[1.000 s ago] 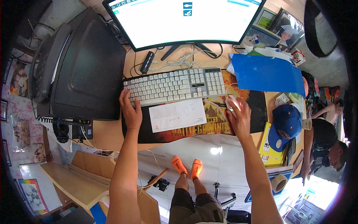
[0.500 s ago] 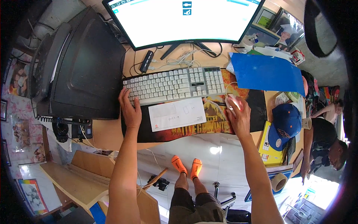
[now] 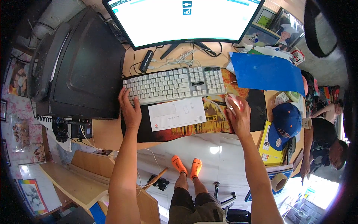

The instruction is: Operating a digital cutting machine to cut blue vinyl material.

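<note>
Head camera: large yellow block lettering runs along the near part of the dark mat [image 3: 256, 112], partly covered by a white envelope [image 3: 177, 118]. The envelope carries a few handwritten marks, small lines of print at its near right corner and a little red emblem at its near left (the print is too small to make out). On the far side, the monitor [image 3: 186, 28] shows a mostly white page with two blue icons, and its lower bezel bears a small pale mark. To the right, the blue cap [image 3: 289, 115] has stitched orange lettering on its front.

The left hand [image 3: 131, 112] rests at the left end of the white keyboard [image 3: 164, 87], its fingers close together on the end keys and the thumb spread away from them at the near edge. The right hand [image 3: 240, 115] is curled over the pale mouse [image 3: 234, 100], thumb along its left side and fingers bent over it. The mouse sits on the mat, right of the envelope and just beyond the keyboard's near right corner.
</note>
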### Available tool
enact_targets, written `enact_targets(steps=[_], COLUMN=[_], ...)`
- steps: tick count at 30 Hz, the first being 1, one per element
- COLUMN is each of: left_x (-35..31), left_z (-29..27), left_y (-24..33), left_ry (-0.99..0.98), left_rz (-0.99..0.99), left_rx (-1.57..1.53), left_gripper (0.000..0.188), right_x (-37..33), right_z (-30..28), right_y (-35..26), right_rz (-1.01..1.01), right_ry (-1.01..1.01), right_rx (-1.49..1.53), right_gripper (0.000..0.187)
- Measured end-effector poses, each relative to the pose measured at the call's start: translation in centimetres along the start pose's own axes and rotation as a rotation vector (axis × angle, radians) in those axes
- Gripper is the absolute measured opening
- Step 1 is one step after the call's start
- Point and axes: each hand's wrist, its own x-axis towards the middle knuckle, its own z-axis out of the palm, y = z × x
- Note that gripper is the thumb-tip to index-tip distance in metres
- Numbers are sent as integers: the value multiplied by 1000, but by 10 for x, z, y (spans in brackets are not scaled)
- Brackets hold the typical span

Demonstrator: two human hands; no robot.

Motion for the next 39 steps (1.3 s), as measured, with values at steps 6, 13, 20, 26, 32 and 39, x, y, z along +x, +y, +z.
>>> enact_targets(steps=[6,13,20,26,32,39], left_x=[1,2,2,2,2,2], left_z=[2,0,-1,-2,-1,-1], left_y=[-1,0,1,6,2,2], left_ry=[7,-1,-8,-27,-10,-8], left_rz=[7,-6,-7,-57,-12,-3], left_rx=[-3,6,-9,-27,5,-1], left_gripper=[44,45,45,44,45,45], right_x=[0,2,2,1,1,3], right_z=[-1,-1,-1,-1,-1,-5], right_y=[2,1,-1,1,0,-3], right_rz=[8,15,10,33,24,24], right_ry=[-1,-10,3,-15,1,-5], right_rx=[-20,-11,-3,6,-3,-10], right_gripper=[56,57,52,55,53,54])
